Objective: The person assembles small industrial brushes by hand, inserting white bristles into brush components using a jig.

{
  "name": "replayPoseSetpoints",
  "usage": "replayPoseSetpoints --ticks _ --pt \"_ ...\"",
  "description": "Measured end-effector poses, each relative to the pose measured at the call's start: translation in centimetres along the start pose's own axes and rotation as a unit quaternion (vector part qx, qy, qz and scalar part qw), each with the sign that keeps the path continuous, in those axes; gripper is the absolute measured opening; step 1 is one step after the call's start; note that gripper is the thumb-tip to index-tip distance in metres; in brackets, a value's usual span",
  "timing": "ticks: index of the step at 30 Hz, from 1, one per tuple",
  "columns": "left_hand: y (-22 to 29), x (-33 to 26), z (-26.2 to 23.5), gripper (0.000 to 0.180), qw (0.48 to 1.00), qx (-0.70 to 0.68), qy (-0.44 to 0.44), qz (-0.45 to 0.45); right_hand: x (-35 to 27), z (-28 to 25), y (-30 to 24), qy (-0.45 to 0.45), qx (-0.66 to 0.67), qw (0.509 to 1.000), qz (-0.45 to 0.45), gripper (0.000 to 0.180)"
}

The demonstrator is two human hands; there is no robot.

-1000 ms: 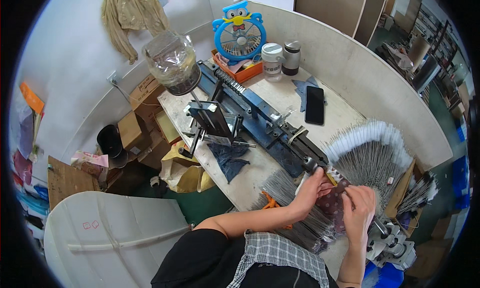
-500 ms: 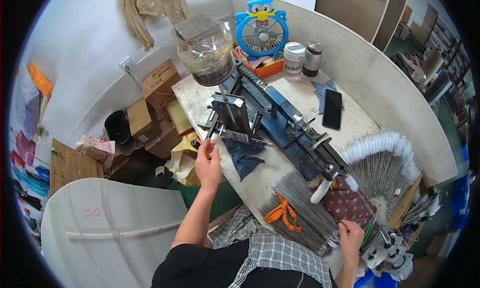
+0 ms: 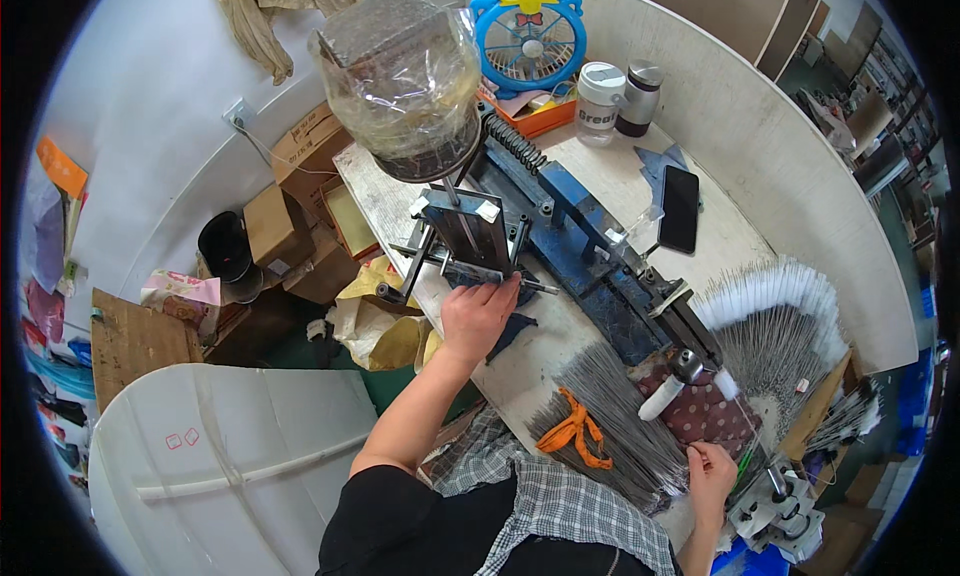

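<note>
The bundle of thin grey wires (image 3: 640, 444) lies on the bench just left of the right hand (image 3: 711, 476), with an orange tie (image 3: 575, 431) across it. The right hand's fingers are curled, thumb and forefinger close together near the wire ends; I cannot tell whether a wire is pinched between them. Just ahead of that hand is a dotted pad (image 3: 708, 416), and beyond it a white lever handle (image 3: 660, 399) and a small white-bristled brush (image 3: 726, 384); where the brush's stem ends is hard to make out.

The left hand (image 3: 482, 318) reaches further forward, fingers bent together against the foot of a metal stand (image 3: 470, 231). The step in hand looks like fingering something at that foot, with the right hand waiting at the wires. The next move, I judge, calls for a light, exact fingertip grip on the left and a steady right. The left hand's back hides its fingertips, so whether they hold anything cannot be told; it also covers part of a dark blue cloth (image 3: 512, 336).

Above the left hand, a plastic-wrapped hopper (image 3: 405, 101) tops the stand, its contents obscured by the creased wrapping. Between the hands and beyond runs a blue rail machine (image 3: 615, 321). Farthest ahead, a blue fan (image 3: 533, 49) is cut off at its top edge.
</note>
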State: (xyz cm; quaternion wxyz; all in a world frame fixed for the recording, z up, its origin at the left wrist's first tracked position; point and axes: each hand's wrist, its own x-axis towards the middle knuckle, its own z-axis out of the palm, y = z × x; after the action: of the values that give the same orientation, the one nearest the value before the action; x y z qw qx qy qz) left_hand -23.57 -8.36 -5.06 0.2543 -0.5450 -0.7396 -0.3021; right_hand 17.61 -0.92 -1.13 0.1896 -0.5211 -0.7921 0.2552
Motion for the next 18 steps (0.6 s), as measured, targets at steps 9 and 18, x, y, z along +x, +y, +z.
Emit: replayPoseSetpoints --ticks 9,18 --pt "-0.6 0.4 0.2 0.021 0.999 -0.012 -0.008 0.048 0.2 0.6 0.6 0.015 0.014 1.000 0.021 0.007" --pt "-0.7 0.7 1.4 0.019 0.996 -0.013 0.042 0.080 0.1 0.7 0.9 0.027 0.021 0.999 0.009 0.007"
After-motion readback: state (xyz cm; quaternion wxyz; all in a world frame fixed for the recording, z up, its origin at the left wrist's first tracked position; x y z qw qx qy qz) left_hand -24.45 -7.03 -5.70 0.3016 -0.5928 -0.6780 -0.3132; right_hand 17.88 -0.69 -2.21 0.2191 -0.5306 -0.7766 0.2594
